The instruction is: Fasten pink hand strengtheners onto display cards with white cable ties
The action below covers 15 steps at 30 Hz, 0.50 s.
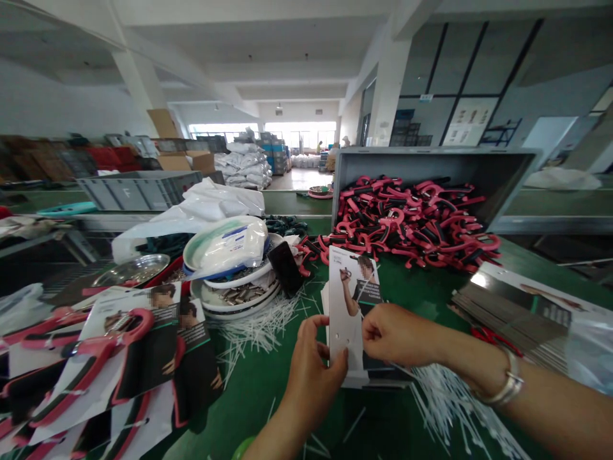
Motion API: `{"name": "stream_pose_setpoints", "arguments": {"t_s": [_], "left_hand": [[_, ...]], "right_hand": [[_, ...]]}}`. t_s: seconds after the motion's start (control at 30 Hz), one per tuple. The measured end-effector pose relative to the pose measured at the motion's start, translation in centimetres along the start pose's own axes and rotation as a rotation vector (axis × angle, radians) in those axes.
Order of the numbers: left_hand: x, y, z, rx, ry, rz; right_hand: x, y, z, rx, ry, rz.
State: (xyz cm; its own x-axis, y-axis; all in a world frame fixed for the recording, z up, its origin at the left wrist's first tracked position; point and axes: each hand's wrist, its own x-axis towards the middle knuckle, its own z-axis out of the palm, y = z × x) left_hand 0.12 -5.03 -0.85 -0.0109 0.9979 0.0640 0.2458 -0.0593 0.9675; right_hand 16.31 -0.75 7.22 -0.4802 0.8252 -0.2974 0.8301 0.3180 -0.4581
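A printed card stands upright in front of me, with small holes near its lower part. My left hand grips its lower left edge between thumb and fingers. At the card's right edge my right hand is closed, its fingertips pinched; a thin white tie seems to be near them, but what they hold is too small to make out. More cards lie beneath on the green table. White plastic ties are spread under my right forearm.
Carded pink-and-black hand tools pile at the left. A grey crate tipped toward me spills loose tools. Stacked dishes, a black phone and more ties sit left of centre. A card stack lies at right.
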Motion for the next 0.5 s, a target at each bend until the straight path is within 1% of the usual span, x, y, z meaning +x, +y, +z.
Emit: {"name": "stream_pose_setpoints", "arguments": {"t_s": [0.1, 0.17, 0.2, 0.27, 0.33, 0.37, 0.43, 0.5], "left_hand": [[-0.4, 0.1, 0.4, -0.031, 0.009, 0.016], [-0.7, 0.3, 0.6, -0.085, -0.014, 0.003], [-0.9, 0.4, 0.6, -0.138, -0.044, -0.01], [-0.9, 0.7, 0.5, -0.298, -0.143, -0.057], [-0.6, 0.7, 0.2, -0.5, -0.234, -0.157], [-0.4, 0.6, 0.1, -0.601, -0.255, -0.232], [0.1, 0.2, 0.0, -0.753, -0.24, -0.396], [0.6, -0.2, 0.3, -0.811, -0.207, -0.513]], "right_hand": [[0.0, -0.2, 0.2, -0.016, -0.001, -0.011], [0.1, -0.3, 0.2, 0.008, -0.01, -0.017], [0.2, -0.3, 0.2, 0.023, -0.018, -0.027], [0.5, -0.1, 0.1, 0.055, -0.029, -0.048], [0.9, 0.3, 0.1, 0.099, -0.039, -0.056], [1.1, 0.7, 0.2, 0.127, -0.051, -0.06], [1.7, 1.4, 0.5, 0.174, -0.101, -0.071], [2.3, 2.1, 0.9, 0.186, -0.158, -0.089]]}}
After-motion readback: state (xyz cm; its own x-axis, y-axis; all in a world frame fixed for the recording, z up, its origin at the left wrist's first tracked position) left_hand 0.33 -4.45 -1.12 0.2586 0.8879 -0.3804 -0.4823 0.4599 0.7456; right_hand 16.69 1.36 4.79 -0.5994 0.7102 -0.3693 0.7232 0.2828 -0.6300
